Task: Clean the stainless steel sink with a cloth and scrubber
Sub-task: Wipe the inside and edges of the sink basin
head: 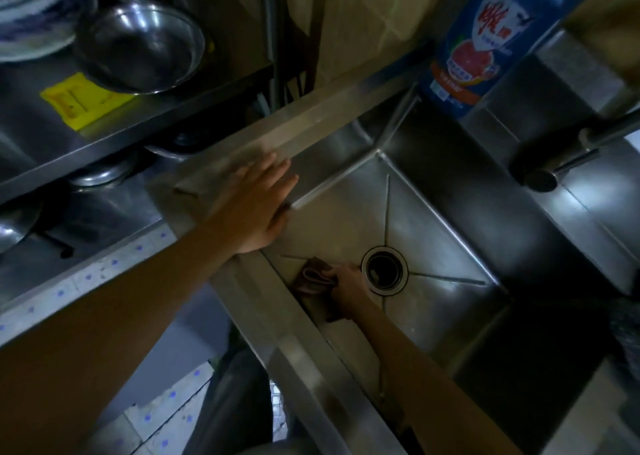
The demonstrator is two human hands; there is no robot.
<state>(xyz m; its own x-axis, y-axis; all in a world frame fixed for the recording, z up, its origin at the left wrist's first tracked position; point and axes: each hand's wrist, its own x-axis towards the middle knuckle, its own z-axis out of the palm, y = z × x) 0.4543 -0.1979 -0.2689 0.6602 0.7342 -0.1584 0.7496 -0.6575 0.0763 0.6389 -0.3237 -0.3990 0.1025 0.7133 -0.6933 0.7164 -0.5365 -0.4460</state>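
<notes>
Head view: cloth (313,279) in right grip (346,290)

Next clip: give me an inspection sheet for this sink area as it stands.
Surface: steel sink, drain open, basin otherwise bare.
Job's things: brown cloth on the basin floor beside the drain; no scrubber seen.
Clutter: blue detergent bottle on the back ledge; metal bowl and yellow packet on the shelf.
Grippers: left hand flat on the sink rim; right hand grips the cloth.
Cables: nothing seen.
Surroundings: faucet at right, tiled floor below.
</notes>
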